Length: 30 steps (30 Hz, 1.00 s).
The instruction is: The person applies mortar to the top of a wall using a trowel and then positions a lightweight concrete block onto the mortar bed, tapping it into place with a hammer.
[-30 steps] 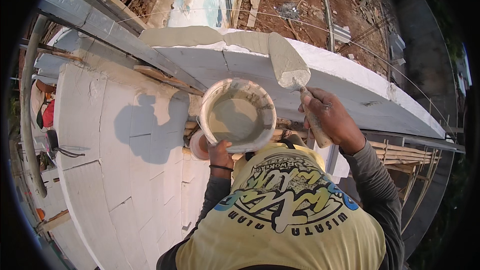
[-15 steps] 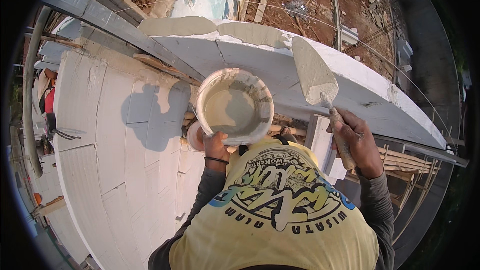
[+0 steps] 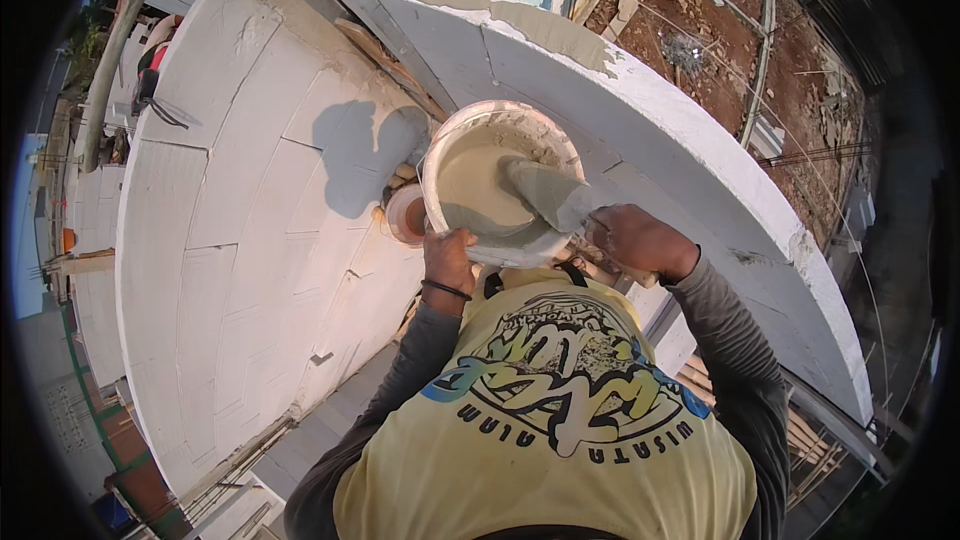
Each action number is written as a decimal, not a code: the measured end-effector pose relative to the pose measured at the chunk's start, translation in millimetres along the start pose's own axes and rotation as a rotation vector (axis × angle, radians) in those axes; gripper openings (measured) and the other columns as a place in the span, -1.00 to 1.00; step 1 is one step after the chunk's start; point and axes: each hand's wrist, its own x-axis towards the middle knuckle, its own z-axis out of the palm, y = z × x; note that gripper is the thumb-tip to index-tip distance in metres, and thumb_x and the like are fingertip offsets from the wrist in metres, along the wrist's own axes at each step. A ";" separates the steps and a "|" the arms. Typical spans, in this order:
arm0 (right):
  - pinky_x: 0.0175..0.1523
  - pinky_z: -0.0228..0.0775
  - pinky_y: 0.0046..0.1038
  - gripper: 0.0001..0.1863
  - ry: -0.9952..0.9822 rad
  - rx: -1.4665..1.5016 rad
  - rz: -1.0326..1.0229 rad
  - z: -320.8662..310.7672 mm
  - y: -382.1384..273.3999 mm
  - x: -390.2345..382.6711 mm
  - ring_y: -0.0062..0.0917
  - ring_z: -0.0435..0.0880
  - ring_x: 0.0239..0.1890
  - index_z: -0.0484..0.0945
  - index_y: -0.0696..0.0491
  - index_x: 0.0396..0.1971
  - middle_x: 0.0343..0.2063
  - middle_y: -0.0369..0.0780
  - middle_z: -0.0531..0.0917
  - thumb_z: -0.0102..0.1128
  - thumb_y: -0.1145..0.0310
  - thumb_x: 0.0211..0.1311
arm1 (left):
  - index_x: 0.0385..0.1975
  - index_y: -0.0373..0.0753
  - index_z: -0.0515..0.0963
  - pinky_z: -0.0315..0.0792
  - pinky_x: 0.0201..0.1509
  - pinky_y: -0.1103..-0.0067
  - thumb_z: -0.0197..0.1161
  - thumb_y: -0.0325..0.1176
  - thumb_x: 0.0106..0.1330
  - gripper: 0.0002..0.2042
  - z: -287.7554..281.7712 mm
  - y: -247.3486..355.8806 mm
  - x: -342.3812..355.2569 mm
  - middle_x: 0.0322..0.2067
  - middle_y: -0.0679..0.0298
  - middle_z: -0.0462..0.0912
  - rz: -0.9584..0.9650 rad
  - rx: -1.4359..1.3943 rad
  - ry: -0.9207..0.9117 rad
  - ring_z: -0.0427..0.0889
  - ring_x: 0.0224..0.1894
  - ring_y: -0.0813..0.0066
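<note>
The left hand (image 3: 448, 258) grips the near rim of a white bucket (image 3: 455, 155) holding grey mortar (image 3: 478, 185). The right hand (image 3: 640, 240) holds a trowel (image 3: 548, 195), its blade dipped inside the bucket and coated with mortar. Beneath lies a white block wall (image 3: 250, 270), its top edge (image 3: 680, 140) partly spread with mortar. A small cup (image 3: 407, 215) sits just beside the bucket.

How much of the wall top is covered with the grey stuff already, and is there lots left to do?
Done: a grey mortar strip covers the far end of the white block wall top. In hand: the left hand grips the bucket rim, and the right hand dips the trowel into the mix. Left: the nearer stretch of the top shows bare white, so most remains.
</note>
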 end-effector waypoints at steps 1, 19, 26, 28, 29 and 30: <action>-0.29 0.53 -0.22 -0.65 0.059 0.101 0.013 -7.7 -1.2 -18.0 -0.15 0.67 -0.48 0.60 0.29 -0.20 -0.42 0.03 0.67 0.07 0.29 0.25 | -0.08 -0.36 0.46 0.51 -0.25 0.54 0.06 -0.66 0.01 -0.61 -2.1 1.7 -2.8 -0.21 0.21 0.55 -0.055 -0.031 -0.009 0.58 -0.25 0.35; -0.51 0.45 -0.60 -0.51 0.576 0.796 0.295 -52.1 -42.8 -103.5 -0.64 0.57 -0.56 0.46 0.22 0.10 -0.38 -0.23 0.60 0.12 0.19 0.31 | 0.16 -0.44 0.26 0.58 0.04 0.06 0.03 -0.60 -0.04 -0.39 -9.7 27.8 49.7 -0.04 -0.03 0.49 -0.057 0.002 -0.232 0.60 -0.03 -0.07; -0.27 0.54 -0.31 -0.54 0.915 -0.322 0.299 -43.9 -74.5 -65.2 -0.23 0.69 -0.35 0.48 0.21 0.05 -0.32 -0.07 0.63 0.17 0.43 0.08 | 0.16 -0.41 0.29 0.57 0.06 0.05 0.05 -0.61 -0.05 -0.39 -26.8 33.7 86.9 -0.05 -0.01 0.50 -0.160 0.047 -0.291 0.60 -0.04 -0.04; -0.18 0.52 -0.27 -0.44 0.819 -0.510 0.478 -41.5 -70.5 -59.3 -0.13 0.64 -0.27 0.44 0.15 0.13 -0.24 -0.05 0.60 0.22 0.49 0.03 | 0.16 -0.41 0.29 0.57 0.06 0.06 0.05 -0.62 -0.06 -0.38 -33.5 31.8 99.4 -0.04 0.00 0.50 -0.184 0.040 -0.323 0.60 -0.03 -0.03; -0.14 0.51 -0.25 -0.39 0.772 -0.602 0.563 -41.0 -67.4 -58.5 -0.09 0.61 -0.23 0.42 0.12 0.17 -0.20 -0.04 0.59 0.25 0.51 0.00 | 0.16 -0.41 0.29 0.57 0.06 0.07 0.06 -0.62 -0.06 -0.38 -34.1 32.2 102.9 -0.04 0.00 0.50 -0.176 0.051 -0.325 0.60 -0.03 -0.02; -0.15 0.51 -0.20 -0.38 0.787 -0.569 0.542 -37.5 -59.8 -62.7 -0.10 0.62 -0.21 0.40 0.07 0.18 -0.20 -0.07 0.57 0.28 0.49 0.01 | 0.16 -0.40 0.29 0.56 0.05 0.07 0.06 -0.62 -0.07 -0.38 -35.6 33.0 107.3 -0.03 0.01 0.50 -0.168 0.062 -0.327 0.60 -0.02 -0.02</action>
